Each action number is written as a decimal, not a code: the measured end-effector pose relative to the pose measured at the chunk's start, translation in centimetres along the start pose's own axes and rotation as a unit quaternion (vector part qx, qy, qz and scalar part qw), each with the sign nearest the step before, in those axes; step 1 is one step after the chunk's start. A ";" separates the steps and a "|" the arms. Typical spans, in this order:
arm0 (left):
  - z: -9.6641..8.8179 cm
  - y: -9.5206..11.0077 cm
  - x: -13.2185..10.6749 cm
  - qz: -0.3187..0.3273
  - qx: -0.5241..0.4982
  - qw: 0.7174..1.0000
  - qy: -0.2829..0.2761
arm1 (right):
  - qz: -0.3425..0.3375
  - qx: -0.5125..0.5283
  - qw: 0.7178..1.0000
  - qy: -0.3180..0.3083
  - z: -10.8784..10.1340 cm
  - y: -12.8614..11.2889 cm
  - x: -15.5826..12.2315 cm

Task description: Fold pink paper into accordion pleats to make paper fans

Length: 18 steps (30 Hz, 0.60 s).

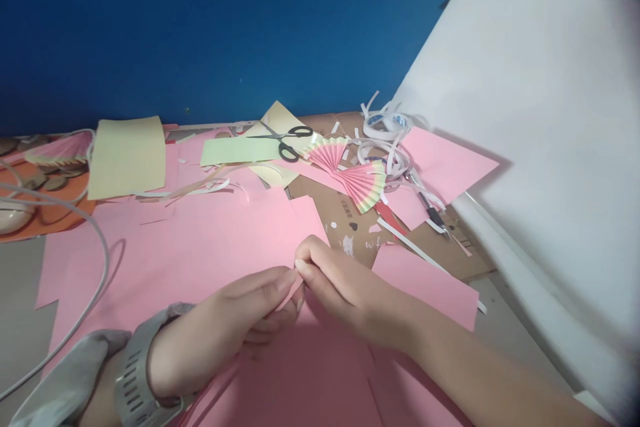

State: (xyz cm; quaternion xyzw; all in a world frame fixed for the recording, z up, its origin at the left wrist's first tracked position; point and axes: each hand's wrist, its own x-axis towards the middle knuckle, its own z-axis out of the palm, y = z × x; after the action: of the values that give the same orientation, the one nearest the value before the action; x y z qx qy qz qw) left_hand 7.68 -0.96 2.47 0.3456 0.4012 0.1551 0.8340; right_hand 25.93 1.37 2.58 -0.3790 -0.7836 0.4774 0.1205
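Note:
My left hand (pixel 265 303) and my right hand (pixel 333 280) meet at the middle of the work area. Both are closed, thumbs and fingers pinching a small folded piece of pink paper (pixel 291 290), mostly hidden by the fingers. Beneath them spread large pink paper sheets (pixel 200 233). Beyond my right hand lie two joined pleated paper fans (pixel 363 185), pink with pale yellow and green edges. Black-handled scissors (pixel 277 138) rest open on a green paper strip (pixel 235 151) and a pale yellow sheet (pixel 280 117).
Tangled white strips and tape rolls (pixel 383 123) lie at the back right beside a pen (pixel 436 217). Cardboard (pixel 325 203) shows underneath. A yellow-green sheet (pixel 127 159) and a white cable (pixel 104 253) are at left. A blue panel (pixel 225 33) and white wall (pixel 540 100) stand behind.

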 end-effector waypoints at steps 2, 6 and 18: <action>0.0 0.1 0.0 -0.005 -0.019 1.000 -0.007 | 0.001 0.004 1.000 0.010 0.3 0.1 0.0; -0.2 0.3 -0.1 -0.011 -0.013 1.000 -0.015 | -0.001 0.030 0.998 0.054 1.0 0.5 0.0; 0.4 -0.6 -0.2 0.038 0.019 0.999 0.009 | -0.053 0.012 0.996 0.065 1.0 0.4 -0.1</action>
State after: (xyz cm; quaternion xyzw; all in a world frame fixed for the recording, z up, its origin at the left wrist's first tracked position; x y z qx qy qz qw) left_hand 7.85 -1.67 2.32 0.3750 0.3984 0.1820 0.8170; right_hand 25.66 0.72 1.73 -0.3661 -0.7872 0.4538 0.2008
